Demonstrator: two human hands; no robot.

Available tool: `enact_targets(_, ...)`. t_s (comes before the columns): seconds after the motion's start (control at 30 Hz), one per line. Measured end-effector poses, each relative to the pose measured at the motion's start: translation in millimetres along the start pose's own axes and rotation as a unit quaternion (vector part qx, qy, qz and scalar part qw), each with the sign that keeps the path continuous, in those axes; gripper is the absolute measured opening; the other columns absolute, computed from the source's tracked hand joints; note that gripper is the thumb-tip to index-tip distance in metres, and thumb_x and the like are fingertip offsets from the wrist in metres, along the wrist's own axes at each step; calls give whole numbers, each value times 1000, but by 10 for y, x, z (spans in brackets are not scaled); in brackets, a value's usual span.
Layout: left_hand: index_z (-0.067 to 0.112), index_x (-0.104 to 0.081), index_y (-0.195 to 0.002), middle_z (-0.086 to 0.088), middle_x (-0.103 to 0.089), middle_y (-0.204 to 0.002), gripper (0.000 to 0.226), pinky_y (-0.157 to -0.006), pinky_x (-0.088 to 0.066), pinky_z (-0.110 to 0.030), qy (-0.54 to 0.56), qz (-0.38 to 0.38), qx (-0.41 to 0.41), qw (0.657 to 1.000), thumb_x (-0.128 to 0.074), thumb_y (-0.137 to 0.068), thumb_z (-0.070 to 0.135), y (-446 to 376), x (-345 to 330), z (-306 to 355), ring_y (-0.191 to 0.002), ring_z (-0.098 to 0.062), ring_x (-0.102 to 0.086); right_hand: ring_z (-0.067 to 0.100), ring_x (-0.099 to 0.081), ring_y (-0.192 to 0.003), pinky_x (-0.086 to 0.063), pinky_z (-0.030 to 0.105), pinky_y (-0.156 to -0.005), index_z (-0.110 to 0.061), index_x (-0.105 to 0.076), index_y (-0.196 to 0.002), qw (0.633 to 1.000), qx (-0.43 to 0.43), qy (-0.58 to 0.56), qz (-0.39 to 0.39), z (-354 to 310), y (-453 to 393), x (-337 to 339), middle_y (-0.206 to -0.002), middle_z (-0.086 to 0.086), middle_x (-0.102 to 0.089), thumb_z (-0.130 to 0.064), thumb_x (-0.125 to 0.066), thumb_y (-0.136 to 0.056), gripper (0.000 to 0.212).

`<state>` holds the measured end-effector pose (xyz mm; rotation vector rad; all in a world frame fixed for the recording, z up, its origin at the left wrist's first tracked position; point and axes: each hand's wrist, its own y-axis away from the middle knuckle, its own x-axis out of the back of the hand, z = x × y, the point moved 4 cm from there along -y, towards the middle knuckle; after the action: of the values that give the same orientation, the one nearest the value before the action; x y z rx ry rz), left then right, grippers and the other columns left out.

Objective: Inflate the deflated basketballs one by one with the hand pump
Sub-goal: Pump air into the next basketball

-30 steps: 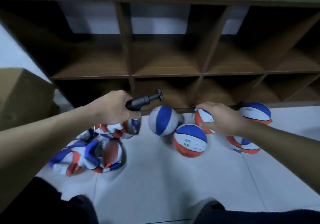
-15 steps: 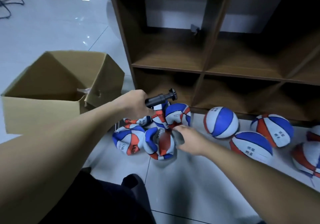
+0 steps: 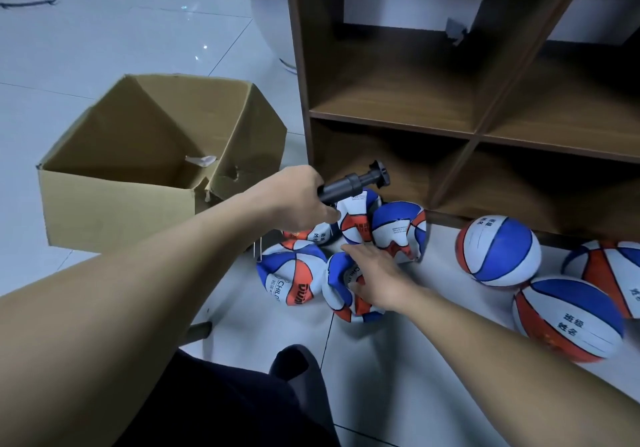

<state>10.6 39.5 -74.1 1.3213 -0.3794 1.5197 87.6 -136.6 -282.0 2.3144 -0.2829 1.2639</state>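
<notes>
While my left hand is gripping the black hand pump above the pile, my right hand is resting on a crumpled deflated basketball on the tiled floor, fingers loosely spread over it, beside the wooden shelf.

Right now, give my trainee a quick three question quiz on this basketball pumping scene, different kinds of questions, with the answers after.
1. True or false: the left hand holds the black hand pump.
2. Which deflated ball does the right hand rest on? A) the nearest crumpled ball B) a ball on the wooden shelf C) one inside the cardboard box
3. Fill in: the round inflated balls lie on the ____.

Key: 1 true; 2 A; 3 floor.
</notes>
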Motion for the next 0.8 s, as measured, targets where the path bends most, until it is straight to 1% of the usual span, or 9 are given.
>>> enact_targets(0.13,14,-67,-86,-6,-67,-73,34,-56,-46,-33,5,-14,4,1000,-79,-91,46,-24,-22,-14,-63,-26,-64,31,-42,-138,-37,45,-116,-24,-33,-165,992,38,117,20,-53,105,-42,-147,3,-48,-38,-73,-95,82)
enact_targets(0.23,14,-67,-85,-6,-65,-71,34,-55,-45,-32,0,-24,3,1000,-79,-92,45,-2,-50,1,-61,-24,-62,35,-51,-124,-42,44,-106,-18,-43,-158,985,23,165,50,-77,230,-121,-132,10,-53,-17,-65,-95,67)
enact_targets(0.3,14,-66,-84,-5,-65,-70,33,-57,-47,-33,-7,-34,-1,999,-79,-92,43,24,-60,23,-61,-24,-62,34,-55,-116,-43,40,-103,-16,-52,-148,982,-15,179,59,-92,343,-171,-125,9,-56,-12,-68,-87,63)
enact_targets(0.4,14,-65,-82,-6,-67,-70,33,-61,-49,-35,-21,-40,-10,999,-79,-92,43,52,-45,67,-65,-25,-65,32,-55,-111,-45,39,-99,-20,-57,-134,981,-40,179,68,-88,495,-235,-120,7,-55,-24,-81,-75,64)
enact_targets(0.5,14,-65,-85,-6,-69,-70,31,-61,-50,-36,-19,-42,-16,999,-78,-93,41,71,-16,146,-64,-24,-66,31,-52,-110,-47,42,-100,-20,-64,-125,975,-26,191,108,-52,649,-147,-117,5,-50,-26,-82,-73,55)
enact_targets(0.57,13,-65,-86,-5,-68,-69,30,-57,-48,-34,-16,-38,-27,999,-77,-94,40,84,22,262,-61,-23,-64,27,-51,-110,-49,43,-101,-19,-68,-116,977,-30,152,144,22,802,44,-117,1,-44,-25,-79,-75,43)
enact_targets(0.63,14,-67,-89,-5,-69,-74,29,-55,-46,-32,-6,-33,-44,998,-76,-95,40,105,47,429,-62,-22,-63,21,-54,-111,-53,40,-98,-23,-62,-117,987,-43,61,143,98,1019,253,-125,-6,-42,-32,-84,-77,47)
enact_targets(0.73,15,-67,-86,-3,-69,-71,29,-53,-45,-29,35,-32,-86,995,-77,-95,41,141,15,732,-58,-18,-61,11,-60,-94,-54,36,-80,-34,-49,-110,987,-65,-70,126,152,1450,579,-113,-17,-53,-54,-87,-77,54)
enact_targets(0.8,14,-66,-86,3,-68,-63,29,-55,-48,-30,66,-46,-110,991,-78,-95,39,176,-65,923,-52,-15,-60,6,-60,-97,-52,30,-80,-40,-50,-114,983,-74,-88,141,170,1756,756,-110,-21,-58,-73,-80,-77,58)
